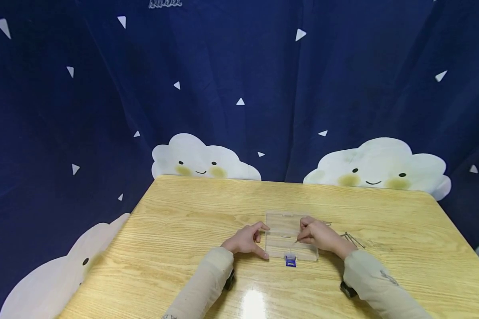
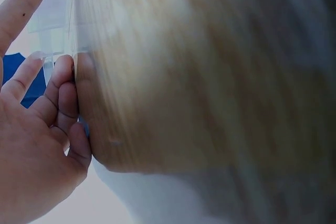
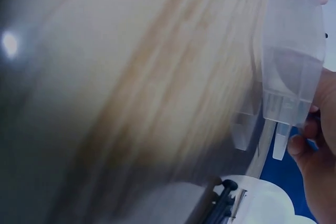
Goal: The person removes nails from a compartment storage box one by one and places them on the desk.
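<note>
A clear plastic box (image 1: 275,251) lies opened on the table, its lid (image 1: 278,220) folded back and its blue latch (image 1: 290,261) facing the near side. At the box's left edge, my left hand (image 1: 245,239) touches the side with its thumb and index finger spread; its other fingers are bent beneath. Over the box's right part, my right hand (image 1: 318,235) has its thumb and fingertips together on a thin, small piece like a nail, mostly hidden by the fingers. A short dark piece (image 1: 286,236) shows near the box's middle.
Several loose nails (image 1: 353,239) lie on the wooden table (image 1: 191,212) to the right of the box, behind my right wrist; the right wrist view shows dark nails (image 3: 223,203) with broad heads. A navy curtain (image 1: 223,66) with clouds hangs behind the table.
</note>
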The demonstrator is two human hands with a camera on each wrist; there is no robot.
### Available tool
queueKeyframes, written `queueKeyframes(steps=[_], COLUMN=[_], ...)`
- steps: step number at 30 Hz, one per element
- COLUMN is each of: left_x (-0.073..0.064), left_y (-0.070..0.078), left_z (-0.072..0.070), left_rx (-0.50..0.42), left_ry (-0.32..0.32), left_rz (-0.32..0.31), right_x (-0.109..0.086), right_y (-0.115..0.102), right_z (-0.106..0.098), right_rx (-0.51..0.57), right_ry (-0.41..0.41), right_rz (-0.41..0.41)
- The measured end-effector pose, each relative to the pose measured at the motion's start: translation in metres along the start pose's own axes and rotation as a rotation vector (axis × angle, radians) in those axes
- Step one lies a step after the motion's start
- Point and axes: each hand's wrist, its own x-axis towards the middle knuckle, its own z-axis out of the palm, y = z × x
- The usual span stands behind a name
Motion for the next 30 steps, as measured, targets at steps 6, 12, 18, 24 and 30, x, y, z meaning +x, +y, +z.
queueKeyframes(steps=[6, 12, 18, 24, 30], left_x=[0.0011, 0.0018, 0.0018, 0.0021, 0.0032], left_y=[0.0000, -0.0012, -0.0014, -0.0007, -0.0029], left_z=[0.0004, 0.0015, 0.0018, 0.0025, 0.0028], left_rx=[-0.017, -0.021, -0.003, -0.011, -0.011], left_ry=[-0.009, -0.012, -0.007, -0.013, -0.009], left_rz=[-0.008, -0.001, -0.001, -0.010, -0.008], right_x=[0.0011, 0.0004, 0.0007, 0.0003, 0.0035], right_y=[0.0018, 0.0045, 0.0037, 0.0016, 0.0006], right_z=[0.0031, 0.0069, 0.0079, 0.0055, 0.0065], right_rx=[0.000, -0.016, 0.029, 0.044, 0.012], right_ry=[0.028, 0.042, 0.035, -0.020, -0.087], right_rz=[-0.009, -0.020, 0.011, 0.049, 0.059])
